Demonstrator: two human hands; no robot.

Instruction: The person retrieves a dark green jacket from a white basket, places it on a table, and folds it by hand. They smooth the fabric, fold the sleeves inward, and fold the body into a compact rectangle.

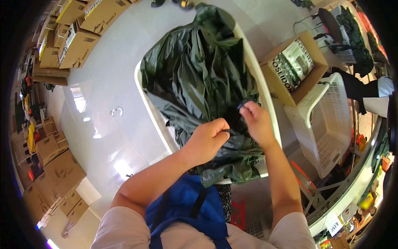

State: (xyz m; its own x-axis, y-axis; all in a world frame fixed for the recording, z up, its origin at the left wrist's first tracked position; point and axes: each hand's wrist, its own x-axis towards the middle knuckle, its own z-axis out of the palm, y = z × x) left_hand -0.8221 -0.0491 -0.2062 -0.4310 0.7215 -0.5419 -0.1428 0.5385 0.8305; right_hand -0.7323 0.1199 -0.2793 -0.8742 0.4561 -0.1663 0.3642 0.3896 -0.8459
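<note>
A heap of dark green, slightly shiny waterproof fabric (186,74) fills a white tub (139,74) in front of me. Its folds spill over the near rim toward my blue apron (178,203). Over the near middle of the heap, my left hand (207,140) is closed in a pinch on a bit of the green fabric. Farther right and slightly higher, my right hand (258,123) pinches a small dark piece (246,103) between thumb and fingers. What kind of piece it is, I cannot make out. Both hands stay above the fabric, a short gap between them.
At the right stand an open cardboard box (304,91) with printed packages inside and a white slatted plastic basket (327,133). Cardboard boxes (64,172) are stacked along the left. A curved worktable edge (352,195) with a metal frame lies at the lower right.
</note>
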